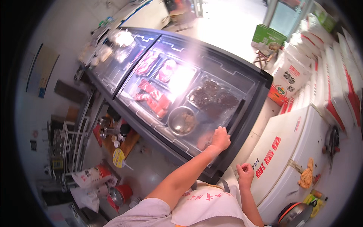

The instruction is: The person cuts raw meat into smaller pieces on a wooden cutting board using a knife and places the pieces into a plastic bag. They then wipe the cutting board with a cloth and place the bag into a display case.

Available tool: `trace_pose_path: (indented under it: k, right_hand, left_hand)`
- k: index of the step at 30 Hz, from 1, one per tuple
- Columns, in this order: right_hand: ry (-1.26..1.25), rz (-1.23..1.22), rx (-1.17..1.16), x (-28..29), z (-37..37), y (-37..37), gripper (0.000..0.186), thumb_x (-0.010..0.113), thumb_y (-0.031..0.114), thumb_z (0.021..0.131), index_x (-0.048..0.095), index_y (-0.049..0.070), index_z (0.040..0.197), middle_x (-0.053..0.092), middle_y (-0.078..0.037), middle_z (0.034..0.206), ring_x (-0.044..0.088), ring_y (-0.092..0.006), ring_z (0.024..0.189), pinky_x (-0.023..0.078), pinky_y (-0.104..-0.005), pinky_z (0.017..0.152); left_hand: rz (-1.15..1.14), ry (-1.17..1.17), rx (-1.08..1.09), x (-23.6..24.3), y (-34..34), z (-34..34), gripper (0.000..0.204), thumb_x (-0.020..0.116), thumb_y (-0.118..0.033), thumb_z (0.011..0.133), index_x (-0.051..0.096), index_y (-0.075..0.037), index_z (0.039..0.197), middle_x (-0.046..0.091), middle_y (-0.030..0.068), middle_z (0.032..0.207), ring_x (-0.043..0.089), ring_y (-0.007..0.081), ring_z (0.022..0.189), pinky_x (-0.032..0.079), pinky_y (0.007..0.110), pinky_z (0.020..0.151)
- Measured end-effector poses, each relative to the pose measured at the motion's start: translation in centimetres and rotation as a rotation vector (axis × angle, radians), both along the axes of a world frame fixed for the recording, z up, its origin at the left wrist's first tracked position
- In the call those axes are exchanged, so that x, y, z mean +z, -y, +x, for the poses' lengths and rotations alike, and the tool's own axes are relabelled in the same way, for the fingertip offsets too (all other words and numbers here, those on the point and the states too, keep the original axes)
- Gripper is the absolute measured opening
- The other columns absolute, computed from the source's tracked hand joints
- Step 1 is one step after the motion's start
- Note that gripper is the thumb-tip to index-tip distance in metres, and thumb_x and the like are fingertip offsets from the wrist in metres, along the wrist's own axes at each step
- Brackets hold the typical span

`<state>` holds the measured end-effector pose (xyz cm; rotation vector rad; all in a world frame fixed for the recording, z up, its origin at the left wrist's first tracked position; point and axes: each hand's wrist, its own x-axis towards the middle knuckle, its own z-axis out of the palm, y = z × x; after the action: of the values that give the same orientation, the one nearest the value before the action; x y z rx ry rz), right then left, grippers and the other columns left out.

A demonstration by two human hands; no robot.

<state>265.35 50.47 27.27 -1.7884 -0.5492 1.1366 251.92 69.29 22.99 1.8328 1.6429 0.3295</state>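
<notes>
My left hand (221,138) has its fingers curled over the dark handle (236,112) of the display case's clear sliding lid. Under the lid lie red meat pieces (153,98), trays of paler meat (166,70) partly washed out by glare, a steel bowl (181,121) with some food in it, and a tray of dark food (211,96). My right hand (245,172) is lower right, beside the white freezer, its fingers curled with nothing visible in them.
A white freezer (280,147) stands right, with stacked sacks (332,87) behind and an orange cloth (304,176) on its front. A green box (266,38) sits upper right. Metal racks (66,136), a wooden board (126,145) and a red bucket (124,191) are left.
</notes>
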Motion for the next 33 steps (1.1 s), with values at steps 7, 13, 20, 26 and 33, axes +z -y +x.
trace_pose_path:
  k: [7,13,20,26,33]
  right_hand:
    - [-0.16,-0.054,-0.221,0.6,-0.9,4.1,0.028,0.069,0.029,0.102,0.066,0.003,0.09,0.066,-0.005,0.073,0.063,-0.0123,0.063,0.049,-0.0244,0.06]
    - [-0.918,0.361,-0.414,4.5,-6.9,6.6,0.042,0.051,0.042,0.11,0.069,0.006,0.123,0.076,-0.008,0.106,0.072,-0.0211,0.1,0.055,-0.0382,0.091]
    - [-0.753,0.612,-0.802,5.1,-14.1,14.3,0.043,0.051,0.035,0.111,0.059,0.009,0.144,0.065,-0.003,0.139,0.06,-0.0176,0.128,0.046,-0.0368,0.111]
    - [-0.322,0.369,-0.712,6.7,-18.5,18.8,0.061,0.044,0.058,0.109,0.069,0.007,0.132,0.07,-0.002,0.12,0.062,-0.0125,0.109,0.05,-0.0292,0.094]
    - [0.021,0.162,-0.921,7.2,-21.4,30.3,0.042,0.059,0.043,0.107,0.068,0.003,0.113,0.073,-0.005,0.091,0.07,-0.0152,0.081,0.057,-0.0331,0.075]
  left_hand:
    - [-0.114,0.123,-0.089,1.0,1.4,-1.5,0.049,0.073,-0.03,0.091,0.059,0.003,0.124,0.061,0.0272,0.129,0.058,0.0454,0.122,0.048,0.051,0.103]
    - [-0.67,0.569,-0.288,8.1,12.2,-1.7,0.059,0.055,-0.051,0.106,0.074,0.004,0.098,0.073,0.0178,0.087,0.07,0.0211,0.081,0.056,0.039,0.075]
    - [-0.235,0.404,-0.835,4.0,21.2,-1.1,0.035,0.048,-0.031,0.107,0.07,-0.004,0.098,0.067,0.0234,0.071,0.069,0.0352,0.067,0.054,0.046,0.062]
    - [-0.548,0.527,-1.009,10.5,23.4,-2.1,0.067,0.04,-0.043,0.113,0.069,0.002,0.073,0.068,0.0102,0.063,0.065,0.0193,0.057,0.054,0.033,0.059]
    - [-0.776,0.423,-0.843,5.8,24.4,-3.8,0.034,0.056,-0.032,0.11,0.065,-0.001,0.101,0.07,0.0083,0.08,0.069,0.0164,0.069,0.057,0.029,0.064]
